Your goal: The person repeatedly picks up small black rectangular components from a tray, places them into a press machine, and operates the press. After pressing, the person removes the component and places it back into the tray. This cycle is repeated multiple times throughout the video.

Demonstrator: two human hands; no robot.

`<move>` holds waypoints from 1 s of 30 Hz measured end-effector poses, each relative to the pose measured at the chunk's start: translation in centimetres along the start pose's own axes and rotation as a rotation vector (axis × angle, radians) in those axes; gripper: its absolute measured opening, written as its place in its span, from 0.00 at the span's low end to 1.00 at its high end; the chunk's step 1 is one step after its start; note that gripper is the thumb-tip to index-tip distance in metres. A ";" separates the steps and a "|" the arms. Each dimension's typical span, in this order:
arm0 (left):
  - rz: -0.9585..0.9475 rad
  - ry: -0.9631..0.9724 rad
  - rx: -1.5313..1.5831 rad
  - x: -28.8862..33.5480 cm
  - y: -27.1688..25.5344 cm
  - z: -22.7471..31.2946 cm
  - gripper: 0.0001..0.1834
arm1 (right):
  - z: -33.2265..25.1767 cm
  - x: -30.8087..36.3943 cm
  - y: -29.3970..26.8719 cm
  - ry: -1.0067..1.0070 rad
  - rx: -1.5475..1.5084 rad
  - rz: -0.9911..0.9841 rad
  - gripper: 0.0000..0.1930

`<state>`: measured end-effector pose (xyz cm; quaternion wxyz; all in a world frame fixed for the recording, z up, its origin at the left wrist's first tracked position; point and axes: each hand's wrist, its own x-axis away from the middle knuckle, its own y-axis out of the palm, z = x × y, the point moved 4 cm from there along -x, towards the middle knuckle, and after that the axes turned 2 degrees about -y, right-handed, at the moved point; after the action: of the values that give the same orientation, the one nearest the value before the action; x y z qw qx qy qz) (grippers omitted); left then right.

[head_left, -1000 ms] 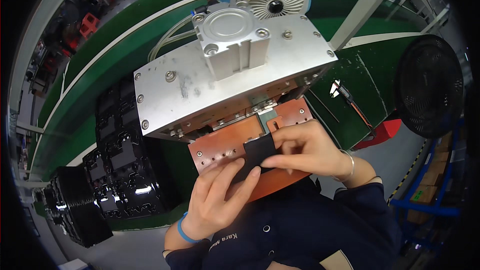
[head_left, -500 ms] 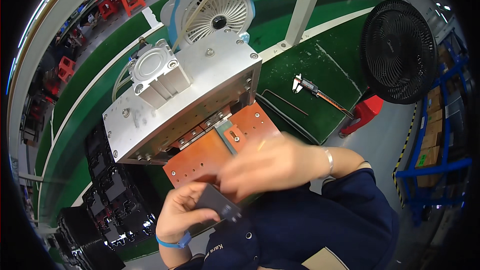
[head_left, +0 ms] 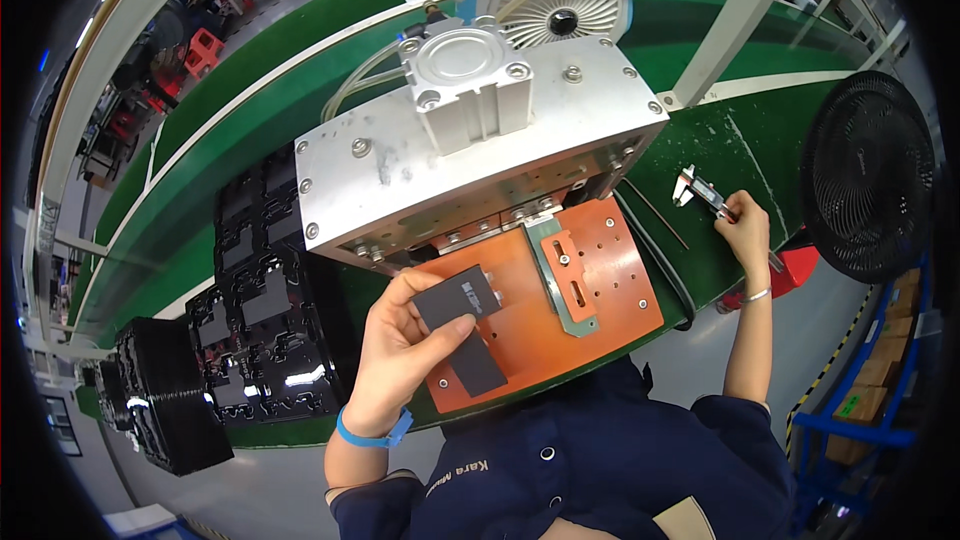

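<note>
My left hand (head_left: 400, 345) grips a flat dark grey battery cell (head_left: 445, 302) with small metal tabs on its right end, thumb pressed on top. Just below the thumb, another dark rectangular piece (head_left: 476, 365) shows over the orange plate (head_left: 520, 340); whether it is also held cannot be made out. Out to the right, my right hand (head_left: 746, 238) has its fingers closed on the body of a digital caliper (head_left: 706, 192) lying on the green bench. The caliper's jaws point away to the left, and the hand covers part of its beam.
Behind the orange plate stands a silver metal press (head_left: 390, 180) with a cylinder on top. Black trays (head_left: 265, 340) are stacked at the left. A white fan (head_left: 565, 15) is at the back, a black fan (head_left: 868, 175) at the right, over a red stool (head_left: 790, 275).
My right hand has left the battery cell and reached right to the caliper. My left hand has moved forward with the cell, over the orange plate. The whole view has shifted.
</note>
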<state>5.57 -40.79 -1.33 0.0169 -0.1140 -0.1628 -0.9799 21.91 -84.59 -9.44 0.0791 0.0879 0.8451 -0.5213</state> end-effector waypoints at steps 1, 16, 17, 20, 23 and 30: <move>-0.016 -0.011 0.003 -0.1 0.3 0.3 0.14 | 0.2 0.4 -0.6 -0.027 -0.060 0.055 0.11; -0.026 -0.106 -0.108 0.2 0.8 -0.4 0.11 | -22.5 5.4 -5.5 -0.842 -0.612 -0.018 0.24; -0.024 -0.108 -0.101 0.2 0.8 -0.4 0.11 | -22.9 5.4 -5.2 -0.864 -0.609 -0.019 0.24; -0.030 -0.115 -0.081 0.2 0.8 -0.5 0.12 | -23.5 5.3 -4.8 -0.903 -0.597 -0.017 0.24; -0.050 -0.124 -0.063 0.2 0.8 -0.4 0.11 | -23.4 5.3 -4.7 -0.894 -0.586 -0.012 0.24; -0.056 -0.106 -0.052 0.2 0.7 -0.4 0.11 | -23.5 5.3 -4.4 -0.897 -0.601 0.000 0.24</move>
<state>5.36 -41.55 -1.46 -0.0224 -0.1614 -0.1411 -0.9765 14.73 -65.13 3.57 0.4540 -0.1699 0.8402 -0.2431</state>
